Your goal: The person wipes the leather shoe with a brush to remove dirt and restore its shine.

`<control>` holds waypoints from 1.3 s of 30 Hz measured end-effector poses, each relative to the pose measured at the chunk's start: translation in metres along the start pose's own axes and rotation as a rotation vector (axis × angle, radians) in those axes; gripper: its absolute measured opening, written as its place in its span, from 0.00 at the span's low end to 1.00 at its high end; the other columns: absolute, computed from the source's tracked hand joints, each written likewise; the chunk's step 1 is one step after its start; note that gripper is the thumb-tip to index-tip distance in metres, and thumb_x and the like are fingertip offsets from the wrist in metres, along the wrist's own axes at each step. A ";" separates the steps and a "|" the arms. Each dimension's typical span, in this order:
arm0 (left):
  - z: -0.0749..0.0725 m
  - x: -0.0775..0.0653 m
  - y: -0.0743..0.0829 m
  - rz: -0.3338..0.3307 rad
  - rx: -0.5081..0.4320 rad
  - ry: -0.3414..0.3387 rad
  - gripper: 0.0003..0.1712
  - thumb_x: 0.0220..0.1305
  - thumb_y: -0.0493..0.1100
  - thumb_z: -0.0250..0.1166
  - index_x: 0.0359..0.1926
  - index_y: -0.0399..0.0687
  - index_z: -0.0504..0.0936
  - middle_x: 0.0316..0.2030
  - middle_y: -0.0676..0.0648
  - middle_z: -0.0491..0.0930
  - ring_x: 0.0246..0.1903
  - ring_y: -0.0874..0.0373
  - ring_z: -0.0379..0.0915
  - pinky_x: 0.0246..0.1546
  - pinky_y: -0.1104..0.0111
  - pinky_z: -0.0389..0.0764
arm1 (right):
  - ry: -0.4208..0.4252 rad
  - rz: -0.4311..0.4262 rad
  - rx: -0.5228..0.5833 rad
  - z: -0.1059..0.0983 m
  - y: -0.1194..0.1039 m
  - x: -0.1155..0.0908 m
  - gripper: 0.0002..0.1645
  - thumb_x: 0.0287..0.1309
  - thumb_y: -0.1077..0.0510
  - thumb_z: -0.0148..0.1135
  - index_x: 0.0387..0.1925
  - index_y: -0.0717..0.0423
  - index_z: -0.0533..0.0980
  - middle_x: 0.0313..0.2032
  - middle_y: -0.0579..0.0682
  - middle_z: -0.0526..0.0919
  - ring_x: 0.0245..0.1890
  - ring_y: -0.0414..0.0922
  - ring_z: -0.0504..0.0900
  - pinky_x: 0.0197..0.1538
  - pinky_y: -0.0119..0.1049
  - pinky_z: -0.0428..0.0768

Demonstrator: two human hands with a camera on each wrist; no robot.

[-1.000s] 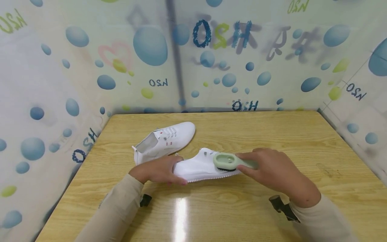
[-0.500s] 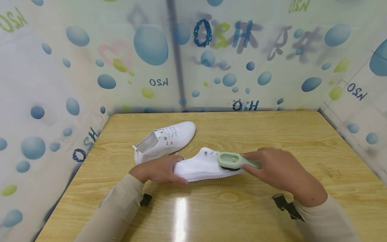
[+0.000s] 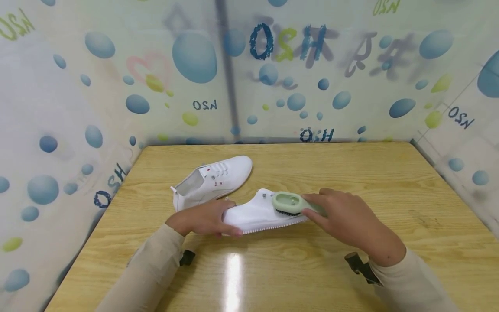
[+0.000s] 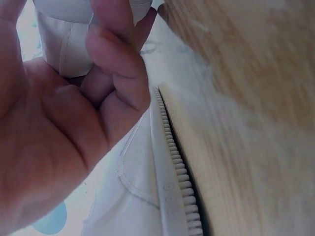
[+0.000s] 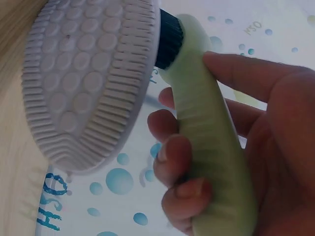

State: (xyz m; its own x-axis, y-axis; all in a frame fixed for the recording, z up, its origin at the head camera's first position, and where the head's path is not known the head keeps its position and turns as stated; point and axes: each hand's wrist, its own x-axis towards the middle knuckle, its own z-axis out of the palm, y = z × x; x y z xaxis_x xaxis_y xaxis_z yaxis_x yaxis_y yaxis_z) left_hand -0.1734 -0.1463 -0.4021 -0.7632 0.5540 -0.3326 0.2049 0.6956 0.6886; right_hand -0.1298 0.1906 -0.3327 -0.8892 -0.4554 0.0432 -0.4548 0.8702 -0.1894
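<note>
My left hand (image 3: 204, 219) grips a white lace-up shoe (image 3: 247, 219) by its heel, the toe pointing right and the ridged sole edge facing me. In the right wrist view the toe end of its studded sole (image 5: 74, 88) shows, tilted above the wood. My right hand (image 3: 345, 214) holds a pale green shoe brush (image 3: 286, 200) by the handle (image 5: 211, 147), fingers wrapped round it and forefinger stretched along its neck. The brush's dark bristles (image 5: 170, 39) lie against the front upper of the shoe, below the laces.
A matching white shoe (image 3: 231, 173) rests on the wooden table (image 3: 351, 169) behind the left hand, toe to the back right. Patterned walls (image 3: 273, 99) with blue bubbles close off the back and sides. A dark strap (image 3: 362, 266) sits at the right wrist.
The brush slid slightly right along the shoe, then back left and a little up toward the laces. The left hand and the held shoe stay almost in place.
</note>
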 end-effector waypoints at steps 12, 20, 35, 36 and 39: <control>0.008 -0.011 -0.001 0.070 0.187 0.237 0.27 0.47 0.66 0.77 0.30 0.54 0.76 0.21 0.59 0.74 0.19 0.67 0.72 0.24 0.72 0.74 | 0.035 -0.054 0.074 0.016 0.024 -0.004 0.35 0.74 0.48 0.52 0.76 0.51 0.56 0.57 0.63 0.81 0.53 0.57 0.83 0.49 0.55 0.82; 0.017 -0.009 0.011 0.069 0.505 0.427 0.29 0.42 0.64 0.79 0.29 0.48 0.78 0.18 0.56 0.72 0.20 0.61 0.64 0.22 0.68 0.66 | 0.015 -0.028 0.039 0.022 0.031 0.000 0.38 0.72 0.47 0.55 0.76 0.54 0.58 0.47 0.60 0.86 0.37 0.45 0.84 0.35 0.45 0.81; 0.019 -0.041 0.038 0.096 0.609 0.326 0.25 0.56 0.51 0.75 0.55 0.55 0.80 0.55 0.44 0.81 0.31 0.54 0.82 0.30 0.63 0.80 | -0.227 0.020 0.053 0.024 0.044 0.001 0.42 0.71 0.43 0.56 0.75 0.59 0.57 0.46 0.63 0.85 0.42 0.52 0.85 0.39 0.48 0.81; 0.017 -0.042 0.040 0.088 0.603 0.343 0.28 0.56 0.52 0.75 0.57 0.57 0.78 0.57 0.44 0.80 0.28 0.55 0.81 0.26 0.64 0.78 | -0.232 0.021 0.063 0.023 0.044 0.001 0.42 0.70 0.43 0.57 0.75 0.60 0.58 0.47 0.63 0.85 0.43 0.52 0.85 0.40 0.48 0.81; 0.014 -0.041 0.041 0.077 0.622 0.401 0.34 0.54 0.56 0.76 0.60 0.59 0.72 0.51 0.49 0.82 0.20 0.61 0.73 0.18 0.68 0.69 | -0.249 0.023 0.083 0.022 0.046 0.000 0.39 0.69 0.43 0.58 0.72 0.60 0.62 0.51 0.61 0.84 0.47 0.52 0.85 0.45 0.50 0.82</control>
State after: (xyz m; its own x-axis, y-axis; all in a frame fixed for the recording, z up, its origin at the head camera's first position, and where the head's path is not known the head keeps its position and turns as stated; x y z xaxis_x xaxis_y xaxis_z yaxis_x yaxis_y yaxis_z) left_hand -0.1252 -0.1343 -0.3695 -0.8733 0.4852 0.0444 0.4852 0.8579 0.1690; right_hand -0.1497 0.2260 -0.3626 -0.8553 -0.4766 -0.2032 -0.4196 0.8673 -0.2678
